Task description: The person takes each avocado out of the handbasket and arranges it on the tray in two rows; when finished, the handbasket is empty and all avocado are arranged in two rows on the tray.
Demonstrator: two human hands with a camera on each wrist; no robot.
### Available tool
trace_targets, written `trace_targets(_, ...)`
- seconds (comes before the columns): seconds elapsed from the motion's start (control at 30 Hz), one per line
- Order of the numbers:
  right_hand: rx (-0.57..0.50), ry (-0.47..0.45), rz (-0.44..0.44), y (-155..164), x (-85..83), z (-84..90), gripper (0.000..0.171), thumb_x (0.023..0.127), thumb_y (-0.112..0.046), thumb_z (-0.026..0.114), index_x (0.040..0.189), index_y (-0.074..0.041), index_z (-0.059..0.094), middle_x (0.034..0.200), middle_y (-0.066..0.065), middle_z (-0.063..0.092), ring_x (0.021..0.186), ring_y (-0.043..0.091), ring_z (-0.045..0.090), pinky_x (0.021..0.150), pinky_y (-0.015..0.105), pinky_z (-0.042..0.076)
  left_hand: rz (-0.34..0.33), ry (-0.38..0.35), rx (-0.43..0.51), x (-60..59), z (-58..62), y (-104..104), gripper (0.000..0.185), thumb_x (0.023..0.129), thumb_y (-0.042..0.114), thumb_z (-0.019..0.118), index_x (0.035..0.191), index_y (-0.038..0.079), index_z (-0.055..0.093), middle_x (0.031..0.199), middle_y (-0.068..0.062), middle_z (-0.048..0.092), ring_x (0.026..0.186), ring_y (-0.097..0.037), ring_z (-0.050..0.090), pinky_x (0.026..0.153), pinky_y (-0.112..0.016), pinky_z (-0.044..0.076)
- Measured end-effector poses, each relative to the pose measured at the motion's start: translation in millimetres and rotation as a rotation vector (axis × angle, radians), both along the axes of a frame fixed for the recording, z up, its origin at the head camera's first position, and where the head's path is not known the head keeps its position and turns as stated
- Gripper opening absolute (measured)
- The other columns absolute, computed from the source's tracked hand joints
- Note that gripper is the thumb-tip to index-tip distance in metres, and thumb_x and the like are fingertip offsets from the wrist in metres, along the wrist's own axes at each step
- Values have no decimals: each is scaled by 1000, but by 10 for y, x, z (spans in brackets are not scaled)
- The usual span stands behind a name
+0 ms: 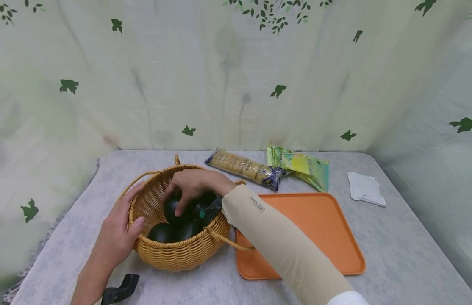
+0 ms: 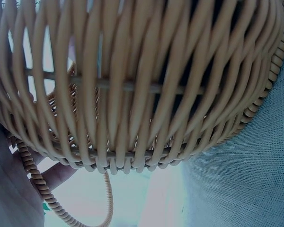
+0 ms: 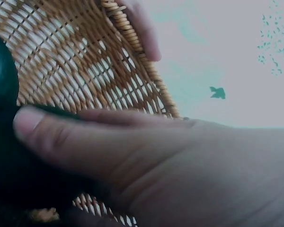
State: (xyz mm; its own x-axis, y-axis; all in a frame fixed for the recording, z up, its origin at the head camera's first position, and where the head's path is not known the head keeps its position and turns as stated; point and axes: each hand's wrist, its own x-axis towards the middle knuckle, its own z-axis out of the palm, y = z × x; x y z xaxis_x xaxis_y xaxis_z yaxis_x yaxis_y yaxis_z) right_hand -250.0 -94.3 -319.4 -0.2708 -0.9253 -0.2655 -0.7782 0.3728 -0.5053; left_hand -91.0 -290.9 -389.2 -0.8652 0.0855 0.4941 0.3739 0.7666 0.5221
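Pick step: right hand (image 1: 194, 186) grasps dark round fruit (image 1: 174, 208) inside woven wicker basket (image 1: 175, 254), lower-left frame; left hand (image 1: 118, 231) clasps rim. Next, judged: a clean lift over the rim.

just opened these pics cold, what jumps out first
The wicker basket at the table's left front, full of dark round fruits, draws the eye. The right hand reaches in and grips one, while the left hand holds the basket's rim. Right beside it lies an orange tray, with two snack packets behind.

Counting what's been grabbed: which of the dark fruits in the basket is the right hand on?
The uppermost dark fruit, under the right hand; the two lower ones near the front rim lie untouched.
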Motion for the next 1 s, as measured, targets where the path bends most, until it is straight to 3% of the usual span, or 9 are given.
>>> trace_targets(0.13, -56, -13, 0, 35, -1, 78, 54, 88, -29, 82, 139, -17, 68, 130, -9, 70, 96, 0, 59, 83, 14, 45, 10, -21, -5, 3, 13, 15, 73, 96, 18, 57, 163, 25, 31, 160, -14, 41, 134, -41, 47, 97, 0, 23)
trace_targets(0.33, -94, -73, -31, 77, 22, 209, 57, 89, -30, 81, 142, -18, 65, 129, -12, 70, 84, 3, 55, 77, 16, 43, 26, -46, -10, 6, 26, 7, 72, 97, 20, 57, 163, 28, 30, 162, -11, 40, 136, -41, 46, 109, -24, 33)
trace_targets(0.4, -97, -82, -39, 94, 26, 241, 58, 89, -31, 81, 143, -19, 64, 132, -12, 68, 87, 2, 56, 79, 16, 44, 28, -51, -6, 4, 31, 5, 72, 97, 20, 57, 163, 29, 30, 162, -11, 39, 137, -41, 46, 111, -30, 35)
trace_targets(0.5, -105, -91, -45, 119, 25, 274, 58, 89, -33, 80, 143, -20, 64, 135, -12, 67, 98, -2, 60, 84, 15, 46, 24, -60, 4, 0, 43, 9, 72, 97, 21, 56, 163, 29, 30, 163, -12, 38, 139, -43, 44, 112, -48, 39)
trace_targets(0.6, -120, -102, -46, 151, 16, 301, 58, 90, -34, 80, 144, -20, 64, 137, -11, 67, 108, -4, 61, 89, 15, 47, 18, -68, 15, -1, 52, 14, 71, 97, 21, 55, 163, 29, 29, 163, -12, 37, 140, -45, 42, 103, -71, 39)
trace_targets(0.83, -163, -108, -30, 243, 29, 393, 57, 90, -35, 79, 143, -21, 64, 129, -12, 70, 95, -1, 62, 85, 16, 47, 14, -73, 24, -1, 40, 8, 71, 97, 21, 54, 163, 30, 29, 164, -12, 37, 142, -45, 40, 108, -68, 36)
trace_targets(1.0, -200, -134, -32, 307, 59, 442, 56, 90, -34, 80, 142, -21, 65, 127, -13, 70, 100, -4, 62, 89, 15, 47, 12, -87, 31, -7, 40, 9, 71, 97, 22, 54, 163, 31, 28, 164, -13, 36, 142, -46, 40, 101, -76, 37)
